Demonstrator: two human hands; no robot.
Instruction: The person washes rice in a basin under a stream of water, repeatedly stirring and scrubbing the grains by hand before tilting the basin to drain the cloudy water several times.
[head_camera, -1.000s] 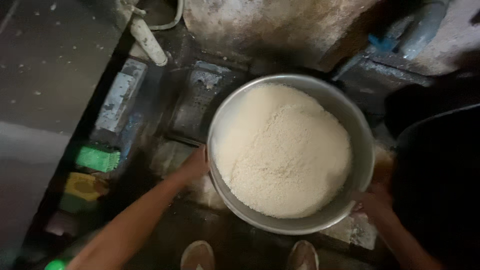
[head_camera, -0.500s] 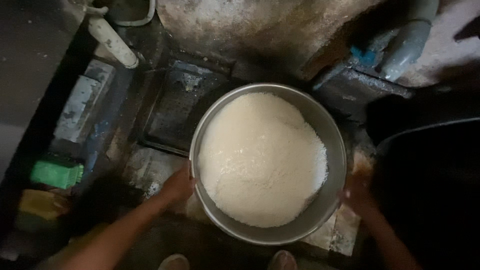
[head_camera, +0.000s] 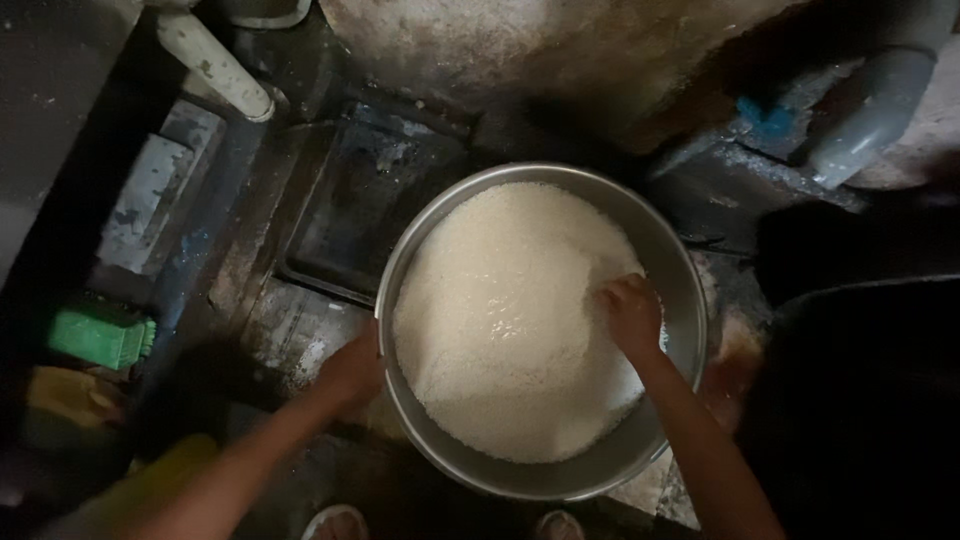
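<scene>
A large round metal bowl (head_camera: 690, 300) sits on the dark wet floor, filled with wet white rice (head_camera: 500, 320). My left hand (head_camera: 352, 370) grips the bowl's left rim from outside. Inside the bowl, my right hand (head_camera: 630, 312) rests on the rice at its right side, fingers curled down into the grains. Whether it grasps any rice I cannot tell.
A square floor drain (head_camera: 370, 205) lies just left of the bowl. A white pipe (head_camera: 215, 65) crosses the top left, a grey pipe (head_camera: 875, 110) the top right. A green block (head_camera: 100, 335) sits at far left. A large dark container (head_camera: 860, 400) stands right. My sandalled feet (head_camera: 335, 522) show below.
My right hand left the bowl's outer right rim and moved into the rice. The left hand stays on the left rim. The view shifted slightly, so the bowl sits lower and more central.
</scene>
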